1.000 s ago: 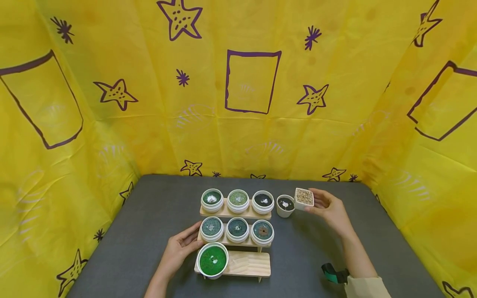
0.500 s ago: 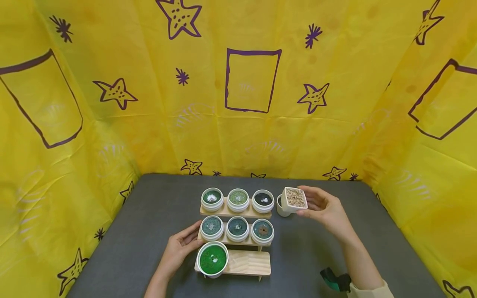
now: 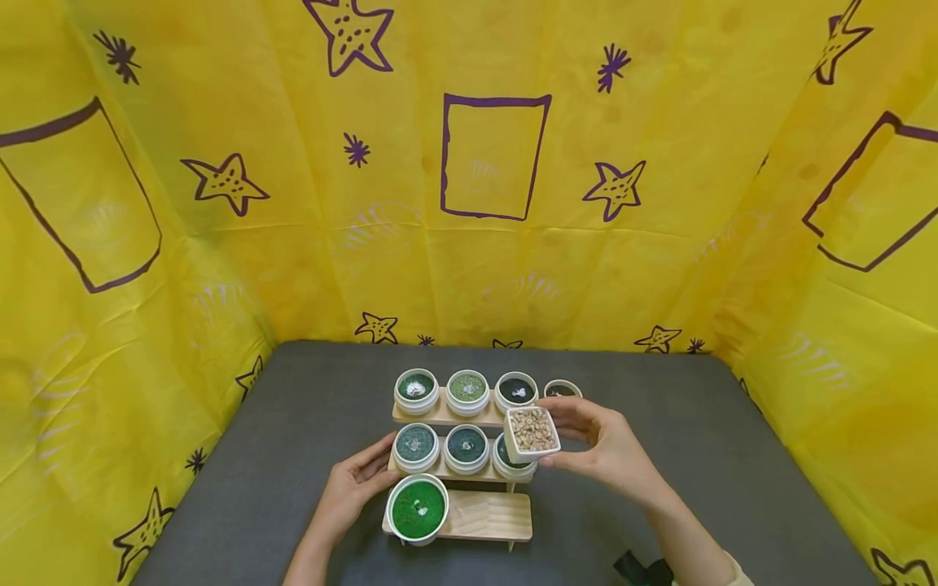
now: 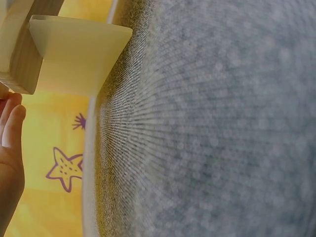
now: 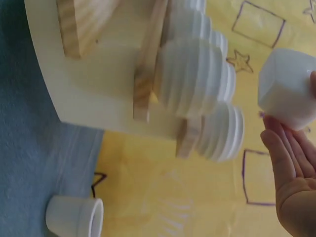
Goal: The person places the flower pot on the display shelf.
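In the head view my right hand [image 3: 604, 448] pinches a small square white pot [image 3: 518, 452] filled with tan pebbles. It is in the air over the right end of the middle tier, partly covering the pot there. The right wrist view shows that white pot [image 5: 284, 89] between thumb and fingers. My left hand [image 3: 352, 484] holds the left end of the middle tier of a three-tier wooden stand [image 3: 491, 515]; its fingertips meet the wood [image 4: 19, 74] in the left wrist view. A larger round pot with bright green filling [image 3: 418, 510] sits on the lowest tier's left end.
Round white pots [image 3: 416, 448] with green or dark fillings line the upper two tiers. A cup with dark filling [image 3: 563, 389] stands right of the top tier, on the grey table [image 3: 322, 391]. A dark strap [image 3: 641, 570] lies near the right forearm. Yellow patterned cloth [image 3: 484, 285] surrounds the table.
My right hand has carried the square pot of pebbles left and toward me, from beside the dark-filled cup to over the stand. The left hand has stayed at the stand.
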